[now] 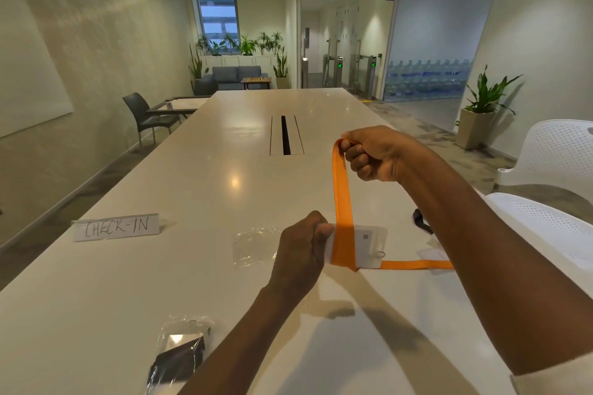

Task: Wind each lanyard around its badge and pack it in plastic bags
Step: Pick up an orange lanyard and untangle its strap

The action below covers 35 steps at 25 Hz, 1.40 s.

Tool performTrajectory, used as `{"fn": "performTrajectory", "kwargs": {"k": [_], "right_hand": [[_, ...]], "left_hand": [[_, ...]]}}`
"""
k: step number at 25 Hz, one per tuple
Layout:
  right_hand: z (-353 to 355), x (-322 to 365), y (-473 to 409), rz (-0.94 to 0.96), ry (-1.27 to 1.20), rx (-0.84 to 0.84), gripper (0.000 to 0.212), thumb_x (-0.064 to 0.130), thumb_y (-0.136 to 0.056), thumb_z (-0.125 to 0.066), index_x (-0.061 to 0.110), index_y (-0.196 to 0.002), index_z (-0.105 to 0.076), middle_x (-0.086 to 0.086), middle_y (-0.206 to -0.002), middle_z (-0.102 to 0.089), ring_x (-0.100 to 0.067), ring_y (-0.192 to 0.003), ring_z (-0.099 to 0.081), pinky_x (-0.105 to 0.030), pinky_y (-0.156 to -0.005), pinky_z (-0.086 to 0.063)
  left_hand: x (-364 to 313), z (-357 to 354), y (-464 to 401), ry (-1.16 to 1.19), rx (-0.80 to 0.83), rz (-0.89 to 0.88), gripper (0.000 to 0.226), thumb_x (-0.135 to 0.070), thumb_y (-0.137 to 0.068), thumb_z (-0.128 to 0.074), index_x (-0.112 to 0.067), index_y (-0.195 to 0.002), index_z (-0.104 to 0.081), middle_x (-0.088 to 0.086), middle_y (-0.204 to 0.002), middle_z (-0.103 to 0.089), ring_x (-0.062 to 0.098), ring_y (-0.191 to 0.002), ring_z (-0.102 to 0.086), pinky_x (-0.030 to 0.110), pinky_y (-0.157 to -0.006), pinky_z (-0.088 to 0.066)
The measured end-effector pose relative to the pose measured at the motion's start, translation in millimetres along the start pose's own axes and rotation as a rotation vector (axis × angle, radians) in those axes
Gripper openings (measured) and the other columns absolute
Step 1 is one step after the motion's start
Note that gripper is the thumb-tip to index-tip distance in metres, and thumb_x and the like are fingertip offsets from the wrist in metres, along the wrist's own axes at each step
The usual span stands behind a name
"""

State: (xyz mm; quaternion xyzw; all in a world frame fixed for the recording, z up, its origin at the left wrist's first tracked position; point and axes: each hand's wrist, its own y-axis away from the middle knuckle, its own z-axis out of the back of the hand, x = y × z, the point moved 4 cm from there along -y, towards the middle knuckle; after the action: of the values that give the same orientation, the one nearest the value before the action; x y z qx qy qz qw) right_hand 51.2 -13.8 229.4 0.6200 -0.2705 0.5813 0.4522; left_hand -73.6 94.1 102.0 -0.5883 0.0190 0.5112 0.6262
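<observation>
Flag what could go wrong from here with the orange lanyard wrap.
1. The left hand pinches only the badge edge; tension from the right hand pulling the orange lanyard up could twist or slip it.
2. The lanyard's tail runs under the right forearm, so it may snag.
3. The empty plastic bag lies close by; it could get swept away.

An orange lanyard (342, 199) crosses a white badge (365, 247) on a glossy white table (192, 202).

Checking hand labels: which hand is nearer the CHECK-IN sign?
Left. The left hand grips the badge right of the CHECK-IN sign; the right hand is farther right, raised.
</observation>
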Motion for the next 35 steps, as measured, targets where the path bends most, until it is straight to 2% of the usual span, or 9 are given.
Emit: {"fn": "performTrajectory", "kwargs": {"k": [8, 12, 15, 18, 23, 27, 30, 33, 35], "right_hand": [[7, -83, -20, -0.115, -0.044, 0.177, 0.030, 0.018, -0.100, -0.041, 0.014, -0.075, -0.058, -0.002, -0.069, -0.059, -0.014, -0.054, -0.055, -0.024, -0.049, -0.044], [-22, -127, -5, -0.143, -0.161, 0.694, 0.036, 0.021, -0.098, -0.033, 0.016, -0.068, -0.053, 0.005, -0.054, -0.036, -0.010, -0.048, -0.024, -0.022, -0.049, -0.018], [-39, -142, 3, -0.068, -0.168, 0.886, 0.030, 0.019, -0.096, -0.031, 0.015, -0.069, -0.045, 0.001, -0.056, -0.026, -0.013, -0.050, -0.022, -0.024, -0.049, -0.021], [-44, -152, 6, -0.027, -0.224, 0.985, 0.027, 0.022, -0.095, -0.036, 0.015, -0.070, -0.045, 0.002, -0.058, -0.034, -0.013, -0.051, -0.031, -0.026, -0.052, -0.026], [-40, -156, -3, 0.048, -0.095, 0.546, 0.039, 0.032, -0.103, -0.037, 0.014, -0.090, -0.069, -0.006, -0.087, -0.070, -0.022, -0.081, -0.066, -0.032, -0.073, -0.053], [-40, -137, 5, 0.347, 0.067, 0.040, 0.027, 0.044, -0.100, -0.039, 0.030, -0.103, -0.062, 0.024, -0.095, -0.071, -0.005, -0.098, -0.066, -0.022, -0.077, -0.053], [-53, -134, 19, 0.484, 0.004, 0.028, 0.029, 0.056, -0.090, -0.046, 0.038, -0.110, -0.056, 0.031, -0.098, -0.068, 0.006, -0.096, -0.065, -0.007, -0.069, -0.051], [-71, -141, 19, 0.489, 0.094, 0.083, 0.031, 0.047, -0.093, -0.053, 0.030, -0.117, -0.059, 0.019, -0.106, -0.070, -0.005, -0.104, -0.065, -0.020, -0.089, -0.050], [-77, -146, 21, 0.500, 0.140, 0.041, 0.018, 0.035, -0.098, -0.050, 0.024, -0.100, -0.064, 0.014, -0.084, -0.071, -0.003, -0.086, -0.067, -0.023, -0.081, -0.050]], "left_hand": [[-50, 23, -36, 0.162, -0.154, -0.044, 0.047, -0.076, -0.090, -0.020, -0.037, -0.075, -0.043, -0.022, -0.067, -0.055, 0.002, -0.065, -0.059, 0.008, -0.051, -0.043], [-56, 32, -57, 0.137, -0.268, -0.007, 0.036, -0.058, -0.100, -0.024, -0.034, -0.080, -0.043, -0.017, -0.072, -0.050, 0.004, -0.068, -0.055, 0.009, -0.060, -0.042], [-49, 32, -66, 0.115, -0.279, 0.099, 0.023, -0.045, -0.096, -0.030, -0.034, -0.092, -0.050, -0.020, -0.087, -0.056, 0.004, -0.083, -0.061, 0.011, -0.068, -0.050], [-46, 30, -65, 0.100, -0.301, 0.158, 0.034, -0.058, -0.091, -0.029, -0.032, -0.091, -0.051, -0.021, -0.081, -0.054, 0.008, -0.079, -0.060, 0.017, -0.071, -0.051], [-35, 30, -65, 0.029, -0.338, 0.175, 0.042, -0.055, -0.093, -0.029, -0.021, -0.096, -0.053, -0.016, -0.079, -0.054, 0.010, -0.075, -0.058, 0.025, -0.072, -0.051], [-20, 31, -64, -0.029, -0.331, 0.206, 0.028, -0.043, -0.098, -0.037, -0.021, -0.092, -0.052, -0.019, -0.075, -0.052, 0.006, -0.071, -0.058, 0.020, -0.068, -0.047], [-12, 32, -61, -0.049, -0.338, 0.210, 0.028, -0.043, -0.099, -0.039, -0.019, -0.093, -0.053, -0.019, -0.076, -0.052, 0.005, -0.072, -0.058, 0.020, -0.069, -0.048], [-9, 32, -61, -0.060, -0.354, 0.211, 0.031, -0.044, -0.096, -0.036, -0.019, -0.091, -0.052, -0.021, -0.074, -0.050, 0.005, -0.068, -0.056, 0.013, -0.064, -0.043], [-6, 35, -62, -0.060, -0.366, 0.213, 0.027, -0.042, -0.098, -0.037, -0.020, -0.092, -0.051, -0.021, -0.076, -0.050, 0.005, -0.070, -0.057, 0.013, -0.064, -0.043]]}}
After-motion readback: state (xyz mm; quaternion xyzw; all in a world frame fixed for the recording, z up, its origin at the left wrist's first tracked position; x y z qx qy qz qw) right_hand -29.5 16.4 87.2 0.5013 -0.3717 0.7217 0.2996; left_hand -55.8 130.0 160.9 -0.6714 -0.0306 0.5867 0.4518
